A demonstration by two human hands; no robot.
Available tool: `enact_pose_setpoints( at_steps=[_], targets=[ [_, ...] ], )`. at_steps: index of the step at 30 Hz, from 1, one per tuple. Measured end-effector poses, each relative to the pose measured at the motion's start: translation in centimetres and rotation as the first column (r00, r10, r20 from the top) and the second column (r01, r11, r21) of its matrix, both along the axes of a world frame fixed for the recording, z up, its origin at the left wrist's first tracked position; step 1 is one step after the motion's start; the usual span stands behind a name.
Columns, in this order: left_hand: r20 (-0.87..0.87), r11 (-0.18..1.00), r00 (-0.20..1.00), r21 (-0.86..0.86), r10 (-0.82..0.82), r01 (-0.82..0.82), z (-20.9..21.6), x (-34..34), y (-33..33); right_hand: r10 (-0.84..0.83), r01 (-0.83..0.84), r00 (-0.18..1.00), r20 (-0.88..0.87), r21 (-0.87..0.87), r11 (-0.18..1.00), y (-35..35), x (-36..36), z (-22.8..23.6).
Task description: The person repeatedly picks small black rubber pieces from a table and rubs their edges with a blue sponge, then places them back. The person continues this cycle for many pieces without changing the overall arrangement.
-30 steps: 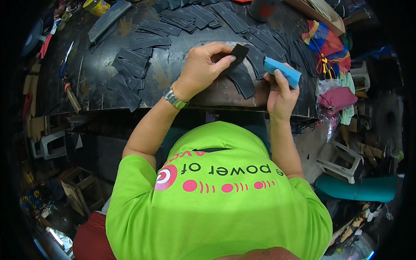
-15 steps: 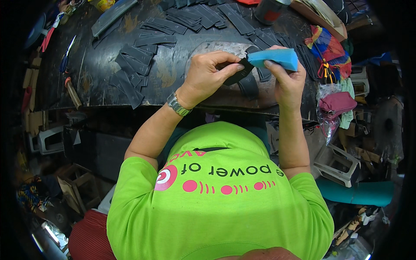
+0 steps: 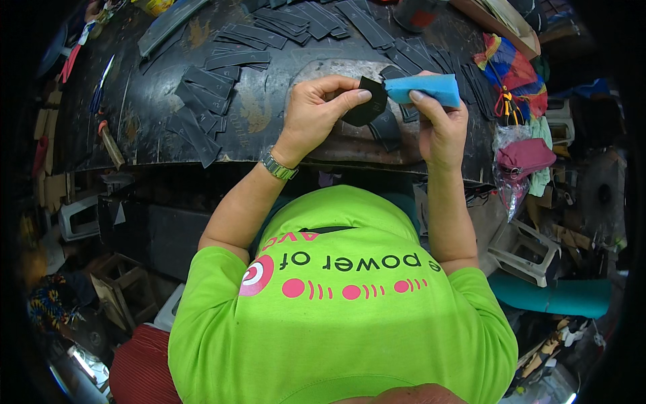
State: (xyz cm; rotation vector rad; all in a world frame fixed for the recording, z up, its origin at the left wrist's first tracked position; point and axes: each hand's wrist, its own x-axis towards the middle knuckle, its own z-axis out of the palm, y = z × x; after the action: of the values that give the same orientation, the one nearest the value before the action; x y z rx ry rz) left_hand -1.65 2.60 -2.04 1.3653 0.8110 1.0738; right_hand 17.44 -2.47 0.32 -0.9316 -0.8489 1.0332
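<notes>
My left hand point(image 3: 323, 111) pinches a flat black piece point(image 3: 363, 111) of leather-like material between thumb and forefinger. In my right hand point(image 3: 443, 128) is a block of blue foam sponge point(image 3: 431, 89), gripped between the thumb and the fingers behind it. The sponge's narrow left end lies right at the black piece's edge; whether they touch I cannot tell. Both hands are held above a worn grey patch point(image 3: 333, 71) near the table's front edge. Just below the sponge, another dark strip point(image 3: 385, 131) lies on that patch.
Fanned stacks of dark strips point(image 3: 208, 91) lie left and along the back of the black table point(image 3: 151, 138). A dark can point(image 3: 414, 15) stands at the back. Scissors point(image 3: 102, 81) and a wooden-handled tool point(image 3: 110, 143) lie left. A maroon pouch point(image 3: 525, 158) hangs by the right edge.
The black piece has turned in my left hand, so more of its flat face shows. My right hand keeps the sponge, shifted only slightly.
</notes>
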Motion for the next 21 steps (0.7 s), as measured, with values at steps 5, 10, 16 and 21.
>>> enact_pose_setpoints(
  at_steps=[5, 10, 16, 21],
  targets=[
    [0.186, 0.994, 0.982, -0.108, -0.004, 0.024, -0.2, 0.5, -0.2, -0.027, 0.027, 0.999, -0.039, -0.008, 1.000, -0.1, -0.5, -0.2],
    [0.346, 0.980, 0.936, -0.199, 0.070, 0.001, -0.6, 0.9, 0.1, 0.006, -0.008, 0.998, -0.055, -0.035, 0.999, -1.0, -0.6, -0.6],
    [0.364, 0.942, 0.931, -0.322, 0.028, 0.098, -0.4, 0.5, 0.2, -0.019, 0.008, 0.988, -0.151, -0.071, 0.997, -1.4, -0.9, -1.2],
    [0.286, 0.926, 0.954, -0.326, -0.094, 0.189, -0.1, 0.3, -0.2, -0.016, 0.006, 0.985, -0.173, -0.057, 0.998, -1.2, -0.9, -1.2]
  ],
)
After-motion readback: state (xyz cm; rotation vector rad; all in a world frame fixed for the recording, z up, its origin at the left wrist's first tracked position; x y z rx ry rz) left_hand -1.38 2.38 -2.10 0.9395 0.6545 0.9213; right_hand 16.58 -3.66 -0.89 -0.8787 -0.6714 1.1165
